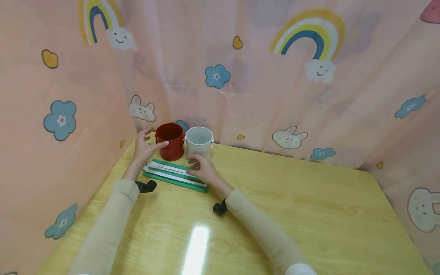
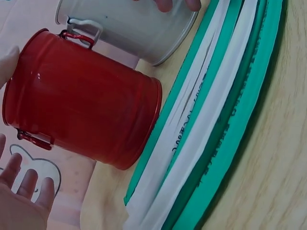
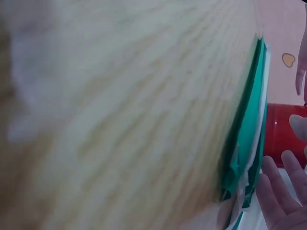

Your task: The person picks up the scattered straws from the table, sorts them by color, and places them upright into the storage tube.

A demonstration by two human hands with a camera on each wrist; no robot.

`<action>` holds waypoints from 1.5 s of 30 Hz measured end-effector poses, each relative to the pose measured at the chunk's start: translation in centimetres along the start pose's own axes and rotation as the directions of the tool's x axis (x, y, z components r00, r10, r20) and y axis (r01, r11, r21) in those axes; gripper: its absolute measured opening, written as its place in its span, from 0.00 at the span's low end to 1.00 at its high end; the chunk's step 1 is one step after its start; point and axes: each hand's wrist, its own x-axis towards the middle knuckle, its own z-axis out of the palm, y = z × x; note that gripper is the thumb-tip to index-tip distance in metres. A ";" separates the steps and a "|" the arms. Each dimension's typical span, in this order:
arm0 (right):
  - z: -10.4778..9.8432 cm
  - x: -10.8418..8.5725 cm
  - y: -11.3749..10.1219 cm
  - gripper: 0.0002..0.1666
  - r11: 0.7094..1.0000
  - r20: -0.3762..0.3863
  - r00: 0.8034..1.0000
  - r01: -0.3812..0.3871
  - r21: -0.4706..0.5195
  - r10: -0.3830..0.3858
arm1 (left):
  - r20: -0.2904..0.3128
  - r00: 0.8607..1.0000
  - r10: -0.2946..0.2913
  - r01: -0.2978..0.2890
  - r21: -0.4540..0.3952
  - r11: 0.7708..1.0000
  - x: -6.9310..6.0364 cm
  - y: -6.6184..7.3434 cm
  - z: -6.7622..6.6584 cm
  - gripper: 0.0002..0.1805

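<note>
L hand (image 1: 144, 144): wide, fingers spread, thumb well apart; beside red bucket, thumb in front of its rim. Contact: can't tell.
R hand (image 1: 204, 169): fingers loosely bent, gap btwn thumb & fingers; in front of white bucket, above R end of strips. Contact w/ either: can't tell.
Red bucket (image 1: 173, 149): upright, far L part of table (image 1: 309, 214), btwn L hand & white bucket; side handle (image 2: 33, 140) in same red.
White bucket (image 1: 199, 138): upright, just R of red one; its near wall partly hidden by R hand in head view. Facing handles overlap in L wrist view.
Strips (image 1: 175, 177): green & white, long, flat, side by side; dark print on them, too small to read. Lie on table across front of both buckets, i.e. in the way on near side; red bucket's base v. close.
Curtain (image 1: 254, 107): pink w/ rainbows, clouds, flowers, bunnies; hangs close behind buckets & along both sides.
Black devices: one below L wrist (image 1: 146, 186), other at R cuff (image 1: 220, 208).
Sleeves (image 1: 110, 225): beige, both arms.
Glare (image 1: 196, 250): bright patch, near part of table.
</note>
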 end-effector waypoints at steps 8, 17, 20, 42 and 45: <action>1.2 -0.3 0.3 0.24 0.997 0.017 1.000 -0.023 -0.069 0.024 | 0.108 0.992 -0.061 0.065 -0.036 0.997 -0.4 -0.9 -0.4 0.52; 1.4 0.1 -0.1 0.21 0.985 0.058 0.997 -0.047 -0.167 0.057 | 0.240 0.965 -0.103 0.116 -0.040 0.992 -0.6 1.4 -0.7 0.51; 1.3 0.3 -0.2 0.21 0.986 0.083 0.995 -0.047 -0.162 0.061 | 0.275 0.956 -0.105 0.119 -0.035 0.992 -0.8 2.4 -0.8 0.49; 0.2 1.2 -0.7 0.19 0.982 0.158 0.982 -0.074 -0.172 0.101 | 0.348 0.936 -0.054 0.058 0.001 0.998 0.4 2.6 -0.3 0.46; 0.2 1.2 -0.8 0.18 0.981 0.161 0.983 -0.059 -0.184 0.089 | 0.348 0.936 -0.046 0.049 -0.001 0.999 0.6 2.4 -0.3 0.46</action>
